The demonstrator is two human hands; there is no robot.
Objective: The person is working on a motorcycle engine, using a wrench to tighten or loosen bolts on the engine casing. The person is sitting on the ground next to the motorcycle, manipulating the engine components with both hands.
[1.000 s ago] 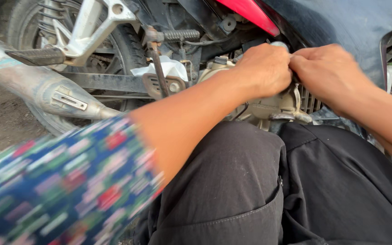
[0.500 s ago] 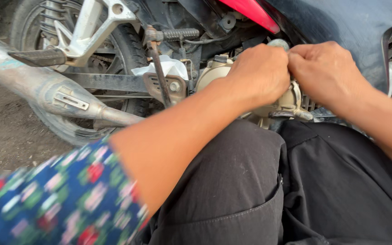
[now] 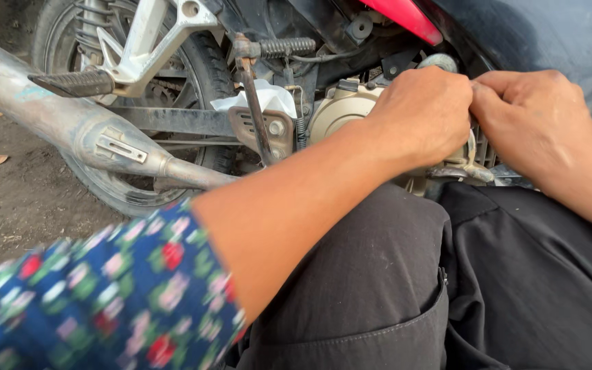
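Both hands meet knuckle to knuckle against the motorcycle's engine side. The left hand [image 3: 423,116] is curled in a closed grip and the right hand [image 3: 536,120] pinches beside it, but what they hold is hidden. They press close above the tan engine cover [image 3: 340,113], likely for purchase. Further out stand the kick-start lever [image 3: 251,96], exhaust pipe [image 3: 83,127] and rear wheel [image 3: 104,181].

Left hand [image 3: 423,116] (perhaps) slightly lower
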